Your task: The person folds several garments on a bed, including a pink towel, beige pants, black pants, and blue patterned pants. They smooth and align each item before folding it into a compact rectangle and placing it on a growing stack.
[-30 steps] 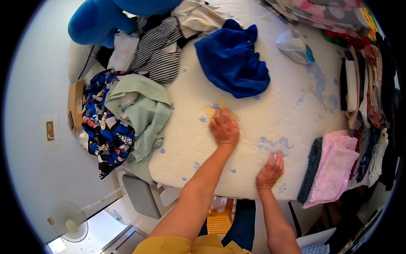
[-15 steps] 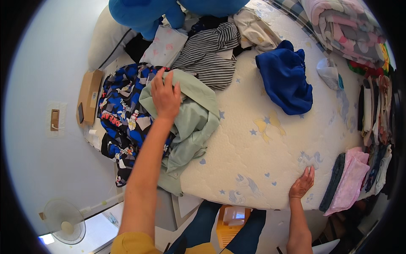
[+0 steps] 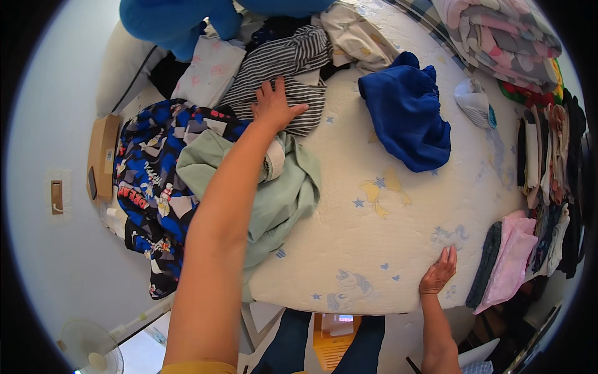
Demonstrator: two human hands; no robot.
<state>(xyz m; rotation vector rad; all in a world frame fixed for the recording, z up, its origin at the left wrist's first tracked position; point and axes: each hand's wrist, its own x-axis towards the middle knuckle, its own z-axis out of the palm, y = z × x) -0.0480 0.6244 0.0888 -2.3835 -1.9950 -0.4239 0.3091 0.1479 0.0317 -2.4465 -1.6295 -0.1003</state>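
Observation:
My left hand (image 3: 273, 111) reaches over the pile with its fingers spread, resting on a black-and-white striped garment (image 3: 280, 68). Beneath my left forearm lies a crumpled pale green garment (image 3: 293, 193), partly hidden by the arm. To its left spreads a blue, black and grey cartoon-print garment (image 3: 152, 162). My right hand (image 3: 438, 273) lies on the patterned mattress (image 3: 349, 243) close to its front edge, fingers stretched out and holding nothing. A bunched dark blue satiny garment (image 3: 408, 115) sits apart, right of the pile.
Folded clothes, including a pink one (image 3: 507, 258), line the right edge. A rolled quilt (image 3: 498, 43) is at the far right, near a pale cap-like item (image 3: 473, 103). A blue plush toy (image 3: 174, 25) and cardboard box (image 3: 103, 153) stand left. A fan (image 3: 93, 355) is low left.
My left hand has left the pale green garment and moved away from me onto the striped one. The green garment's top has slumped. My right hand stays on the mattress; the view has shifted slightly.

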